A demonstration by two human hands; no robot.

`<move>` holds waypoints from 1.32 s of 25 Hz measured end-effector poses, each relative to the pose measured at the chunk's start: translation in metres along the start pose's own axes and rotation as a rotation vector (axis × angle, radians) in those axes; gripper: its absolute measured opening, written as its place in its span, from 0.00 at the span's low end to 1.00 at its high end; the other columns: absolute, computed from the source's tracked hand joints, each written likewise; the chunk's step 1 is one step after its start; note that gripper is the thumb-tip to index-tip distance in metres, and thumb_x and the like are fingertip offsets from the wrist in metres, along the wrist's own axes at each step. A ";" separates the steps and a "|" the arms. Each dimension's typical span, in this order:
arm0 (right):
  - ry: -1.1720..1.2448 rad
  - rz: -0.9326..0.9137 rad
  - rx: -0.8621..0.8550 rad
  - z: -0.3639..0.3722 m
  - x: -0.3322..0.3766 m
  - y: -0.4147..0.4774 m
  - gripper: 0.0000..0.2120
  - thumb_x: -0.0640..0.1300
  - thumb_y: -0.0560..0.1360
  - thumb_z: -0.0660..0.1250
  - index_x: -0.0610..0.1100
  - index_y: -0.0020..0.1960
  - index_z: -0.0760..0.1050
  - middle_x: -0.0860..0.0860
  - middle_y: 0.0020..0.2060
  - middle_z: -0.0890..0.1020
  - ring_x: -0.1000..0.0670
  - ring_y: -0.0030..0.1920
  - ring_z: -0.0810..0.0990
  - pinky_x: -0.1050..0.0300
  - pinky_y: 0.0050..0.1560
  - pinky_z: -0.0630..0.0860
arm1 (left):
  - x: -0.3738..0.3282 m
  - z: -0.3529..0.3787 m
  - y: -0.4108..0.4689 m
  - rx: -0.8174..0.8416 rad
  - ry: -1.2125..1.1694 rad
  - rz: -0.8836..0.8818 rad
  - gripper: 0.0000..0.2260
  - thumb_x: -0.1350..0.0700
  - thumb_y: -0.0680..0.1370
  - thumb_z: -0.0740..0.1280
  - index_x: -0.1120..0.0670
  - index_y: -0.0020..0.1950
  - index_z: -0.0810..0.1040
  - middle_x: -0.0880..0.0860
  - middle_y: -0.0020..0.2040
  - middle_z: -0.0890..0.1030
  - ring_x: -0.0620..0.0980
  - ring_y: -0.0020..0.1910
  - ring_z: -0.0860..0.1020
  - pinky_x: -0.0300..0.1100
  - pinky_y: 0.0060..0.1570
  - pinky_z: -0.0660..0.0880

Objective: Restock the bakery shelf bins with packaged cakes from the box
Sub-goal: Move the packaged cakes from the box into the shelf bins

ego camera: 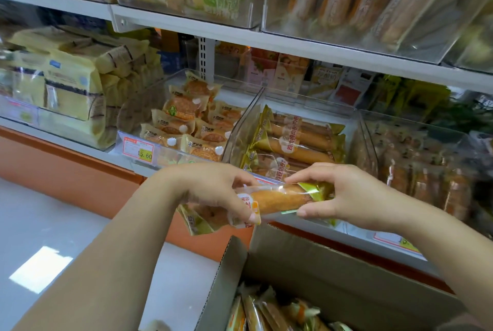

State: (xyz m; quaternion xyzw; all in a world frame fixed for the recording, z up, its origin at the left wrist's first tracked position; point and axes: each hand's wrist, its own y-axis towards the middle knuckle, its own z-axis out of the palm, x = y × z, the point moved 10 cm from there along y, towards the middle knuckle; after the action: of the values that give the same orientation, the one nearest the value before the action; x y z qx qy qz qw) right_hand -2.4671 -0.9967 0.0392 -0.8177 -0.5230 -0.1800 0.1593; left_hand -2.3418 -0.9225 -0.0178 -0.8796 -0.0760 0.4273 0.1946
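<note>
A long packaged cake (277, 200) in clear wrap with green ends is held level in front of the shelf. My left hand (213, 192) grips its left end and my right hand (344, 197) pinches its right end. Under my left hand a second wrapped cake (202, 220) hangs, seemingly held with it. Just behind stands a clear shelf bin (240, 133) holding several of the same long cakes (296, 141). Below my arms sits the open cardboard box (306, 264), with several more packaged cakes (269, 314) in its bottom.
To the left, another clear bin holds round packaged cakes (186, 122), with a price tag (138, 149) on its front. Yellow bags (72, 90) fill the far left bin. More bread packs (416, 170) are at right. An upper shelf (293, 42) overhangs. White floor (53, 237) lies lower left.
</note>
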 end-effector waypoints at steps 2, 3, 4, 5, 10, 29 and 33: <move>0.048 0.045 -0.067 -0.013 -0.011 -0.016 0.20 0.54 0.68 0.74 0.68 0.56 0.72 0.67 0.51 0.75 0.68 0.54 0.72 0.72 0.48 0.73 | 0.005 -0.001 -0.009 0.013 -0.083 -0.003 0.18 0.48 0.69 0.78 0.44 0.57 0.80 0.48 0.53 0.83 0.49 0.52 0.82 0.46 0.53 0.80; 0.076 0.073 -0.096 -0.019 -0.018 -0.024 0.19 0.53 0.69 0.74 0.68 0.55 0.72 0.69 0.50 0.75 0.70 0.52 0.72 0.74 0.46 0.73 | 0.007 -0.003 -0.014 0.006 -0.123 0.010 0.18 0.50 0.69 0.78 0.44 0.57 0.80 0.49 0.53 0.83 0.49 0.52 0.82 0.45 0.50 0.79; 0.110 0.100 -0.121 -0.024 -0.025 -0.032 0.19 0.52 0.69 0.74 0.68 0.54 0.73 0.69 0.50 0.75 0.72 0.51 0.72 0.75 0.44 0.73 | 0.008 -0.006 -0.020 -0.022 -0.195 0.032 0.18 0.51 0.69 0.78 0.44 0.57 0.81 0.50 0.53 0.83 0.49 0.51 0.83 0.43 0.46 0.79; 0.152 0.125 -0.145 -0.028 -0.030 -0.038 0.18 0.51 0.69 0.74 0.66 0.54 0.73 0.68 0.49 0.76 0.72 0.48 0.73 0.76 0.41 0.72 | 0.008 -0.011 -0.024 -0.071 -0.303 0.062 0.18 0.52 0.69 0.77 0.46 0.58 0.81 0.51 0.53 0.84 0.49 0.49 0.83 0.41 0.43 0.79; 0.324 0.187 -0.246 -0.035 -0.043 -0.050 0.15 0.46 0.71 0.73 0.63 0.52 0.76 0.63 0.46 0.80 0.71 0.42 0.77 0.78 0.34 0.70 | 0.007 -0.028 -0.031 -0.316 -0.713 0.140 0.15 0.53 0.73 0.68 0.55 0.58 0.80 0.56 0.51 0.86 0.54 0.51 0.84 0.44 0.43 0.83; -0.250 0.347 0.060 -0.004 -0.079 0.087 0.29 0.48 0.77 0.67 0.49 0.75 0.61 0.48 0.70 0.70 0.48 0.66 0.72 0.60 0.61 0.68 | 0.016 -0.097 -0.009 -1.019 -0.049 0.010 0.27 0.48 0.79 0.67 0.48 0.77 0.64 0.49 0.72 0.71 0.48 0.69 0.71 0.44 0.66 0.67; -0.210 0.249 -0.123 0.004 -0.088 0.111 0.24 0.47 0.77 0.67 0.52 0.71 0.66 0.50 0.67 0.69 0.49 0.64 0.70 0.59 0.62 0.66 | 0.032 -0.083 0.016 -0.853 0.068 -0.049 0.26 0.48 0.80 0.65 0.49 0.77 0.63 0.50 0.72 0.73 0.50 0.68 0.72 0.43 0.63 0.68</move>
State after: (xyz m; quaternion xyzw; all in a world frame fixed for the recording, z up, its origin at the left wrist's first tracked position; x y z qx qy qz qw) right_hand -2.3993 -1.1092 -0.0131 -0.8988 -0.4193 -0.1042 0.0745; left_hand -2.2576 -0.9511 -0.0008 -0.8929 -0.2605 0.3234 -0.1740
